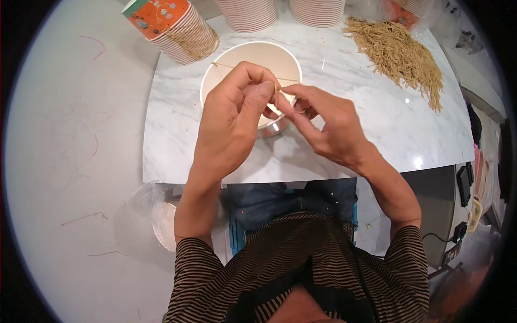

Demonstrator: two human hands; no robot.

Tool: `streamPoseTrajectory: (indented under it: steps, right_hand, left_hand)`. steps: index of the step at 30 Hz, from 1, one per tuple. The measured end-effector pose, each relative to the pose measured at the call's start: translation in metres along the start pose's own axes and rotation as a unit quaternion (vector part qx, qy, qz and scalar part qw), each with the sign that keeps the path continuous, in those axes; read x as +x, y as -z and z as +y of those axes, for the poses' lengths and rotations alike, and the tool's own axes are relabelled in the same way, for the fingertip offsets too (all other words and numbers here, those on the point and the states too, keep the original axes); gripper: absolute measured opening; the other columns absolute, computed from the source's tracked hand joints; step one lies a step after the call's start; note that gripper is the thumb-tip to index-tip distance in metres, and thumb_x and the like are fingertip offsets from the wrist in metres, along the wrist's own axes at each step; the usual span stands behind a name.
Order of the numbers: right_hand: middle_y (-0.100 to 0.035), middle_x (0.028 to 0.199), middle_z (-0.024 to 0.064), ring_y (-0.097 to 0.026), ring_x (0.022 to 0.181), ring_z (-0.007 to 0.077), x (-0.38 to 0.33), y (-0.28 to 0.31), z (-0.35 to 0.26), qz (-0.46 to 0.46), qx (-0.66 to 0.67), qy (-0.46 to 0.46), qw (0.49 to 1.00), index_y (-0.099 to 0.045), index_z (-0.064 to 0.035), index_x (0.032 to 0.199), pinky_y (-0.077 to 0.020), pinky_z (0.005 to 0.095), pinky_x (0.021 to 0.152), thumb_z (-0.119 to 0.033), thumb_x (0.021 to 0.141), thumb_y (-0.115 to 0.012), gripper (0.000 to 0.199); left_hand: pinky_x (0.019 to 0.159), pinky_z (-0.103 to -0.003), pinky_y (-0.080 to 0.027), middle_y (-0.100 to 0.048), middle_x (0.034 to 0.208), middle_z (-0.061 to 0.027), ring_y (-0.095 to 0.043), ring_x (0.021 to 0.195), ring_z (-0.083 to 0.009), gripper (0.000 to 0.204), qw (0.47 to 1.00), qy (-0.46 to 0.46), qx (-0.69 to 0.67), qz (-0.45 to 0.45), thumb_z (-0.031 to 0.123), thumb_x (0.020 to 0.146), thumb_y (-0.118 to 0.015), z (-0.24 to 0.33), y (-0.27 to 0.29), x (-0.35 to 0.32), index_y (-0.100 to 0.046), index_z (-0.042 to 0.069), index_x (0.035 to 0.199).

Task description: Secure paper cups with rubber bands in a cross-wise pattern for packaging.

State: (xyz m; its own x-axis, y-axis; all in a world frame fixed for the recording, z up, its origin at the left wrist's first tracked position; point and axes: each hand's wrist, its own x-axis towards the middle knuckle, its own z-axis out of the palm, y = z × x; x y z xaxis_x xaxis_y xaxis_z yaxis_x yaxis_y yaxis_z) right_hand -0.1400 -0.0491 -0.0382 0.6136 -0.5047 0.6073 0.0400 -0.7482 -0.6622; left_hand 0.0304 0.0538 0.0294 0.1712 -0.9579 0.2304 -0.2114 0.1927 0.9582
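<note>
Both hands meet over a white paper bucket point(260, 53) that stands upright with its open mouth toward me. A thin tan cord point(289, 80) shows on either side of my fingers, one part near the bucket's left rim and another to the right. My left hand point(231, 116) pinches the cord with thumb and forefinger. My right hand point(333, 121) is closed on it too, its fingertips touching the left ones. Whether there is a knot between the fingertips I cannot tell. The fingers hide much of the bucket's near rim.
At the back right of the marbled white table point(177, 134) lies a pile of tan cords point(404, 56). A tilted stack of orange and white paper buckets point(169, 27) stands back left, cords hanging on it. Two white bucket stacks point(247, 13) are behind. A plastic-lined bin point(164, 226) sits below left.
</note>
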Motion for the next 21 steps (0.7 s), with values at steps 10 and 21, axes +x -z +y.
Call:
streamPoseTrajectory:
  steps: [10, 21]
  right_hand:
    - [-0.065, 0.079, 0.0026, -0.062, 0.068, 0.0113, 0.011, 0.013, -0.012, -0.045, 0.135, -0.076, 0.987, -0.062, -0.0010, 0.136, -0.0531, 0.0271, 0.065, -0.005, 0.091, -0.077, 0.048]
    - [-0.068, 0.076, 0.0068, -0.058, 0.062, 0.0125, 0.020, 0.018, -0.009, -0.018, 0.084, -0.030, 0.996, -0.074, 0.0008, 0.091, -0.0448, 0.0286, 0.057, -0.006, 0.094, -0.074, 0.008]
  left_hand:
    - [0.062, -0.025, -0.046, -0.061, 0.074, -0.0004, -0.056, 0.069, -0.0076, 0.017, 0.997, 0.062, 0.039, 0.020, 0.010, 0.108, -0.057, 0.002, 0.004, -0.004, -0.056, 0.001, 0.123]
    - [0.069, -0.024, -0.048, -0.063, 0.078, -0.0006, -0.058, 0.074, -0.0069, 0.020, 0.993, 0.045, 0.111, -0.013, 0.003, 0.105, -0.059, 0.003, -0.002, 0.000, -0.058, -0.002, 0.125]
